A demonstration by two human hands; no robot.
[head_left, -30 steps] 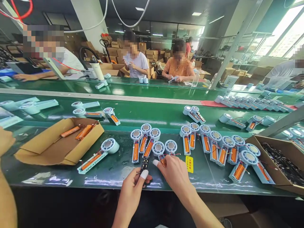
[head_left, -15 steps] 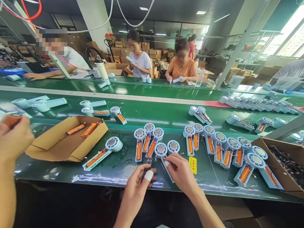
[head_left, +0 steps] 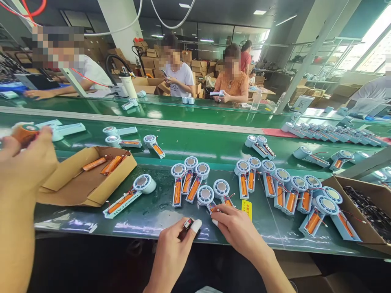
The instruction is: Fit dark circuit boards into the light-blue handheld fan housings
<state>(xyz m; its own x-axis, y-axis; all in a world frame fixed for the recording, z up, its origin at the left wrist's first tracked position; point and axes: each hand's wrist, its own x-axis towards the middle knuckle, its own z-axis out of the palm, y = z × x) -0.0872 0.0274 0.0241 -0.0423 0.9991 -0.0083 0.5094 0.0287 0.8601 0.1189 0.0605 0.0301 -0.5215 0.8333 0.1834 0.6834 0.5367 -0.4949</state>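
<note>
My left hand (head_left: 175, 246), its thumb in a white finger cot, pinches a small black circuit board (head_left: 187, 224) above the front edge of the bench. Close by on the right, my right hand (head_left: 236, 228) has its fingers closed at the handle of a light-blue handheld fan (head_left: 205, 195). The fingers cover most of that handle, and thin wires show near them. Just behind lies another fan (head_left: 221, 187), its orange battery partly hidden by my right hand. Three more open-handled fans (head_left: 178, 171) lie beyond my left hand.
A co-worker's hand (head_left: 27, 162) at the left holds an orange battery over a cardboard tray (head_left: 70, 191). One fan (head_left: 144, 183) lies beside it. Several fans (head_left: 297, 184) stand right, near a box of black parts (head_left: 366, 207) and a yellow label (head_left: 247, 210). People sit across the green conveyor (head_left: 195, 140).
My left hand has turned the circuit board end-up and drawn it away from the fans. My right hand has shifted slightly with the near fan. The co-worker's hand at left has moved up and right.
</note>
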